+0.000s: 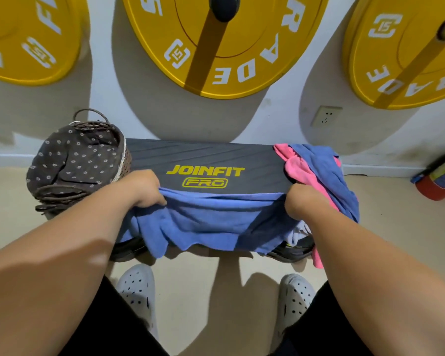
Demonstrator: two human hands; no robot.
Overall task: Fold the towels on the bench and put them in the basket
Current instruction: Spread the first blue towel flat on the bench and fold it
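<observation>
Forearms (62,253) near; my left hand (144,187), right hand (302,201) pinch soft blue towel (216,214) on ribbed bench (203,155); wicker basket (98,124) left, towel heap (319,168) right.

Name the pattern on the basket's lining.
Dark brown cloth lining of the wicker basket: small white flowers; head view.

Standing over a black bench (203,155) lettered JOINFIT PRO, gripping a blue towel (216,217) stretched along its near edge: left hand (144,187) curled round one top corner, right hand (302,201) round the other. Lower part of it draped down over the bench front. Just beside the left hand, at the bench's left end, a wicker basket (122,160) lined with brown flowered cloth (75,158). At the right end, a heap of a pink towel (296,165) and a second blue towel (321,170), touching the right hand. Behind, three yellow weight plates (216,47) against a white wall (280,119); below, white clogs (136,286).
</observation>
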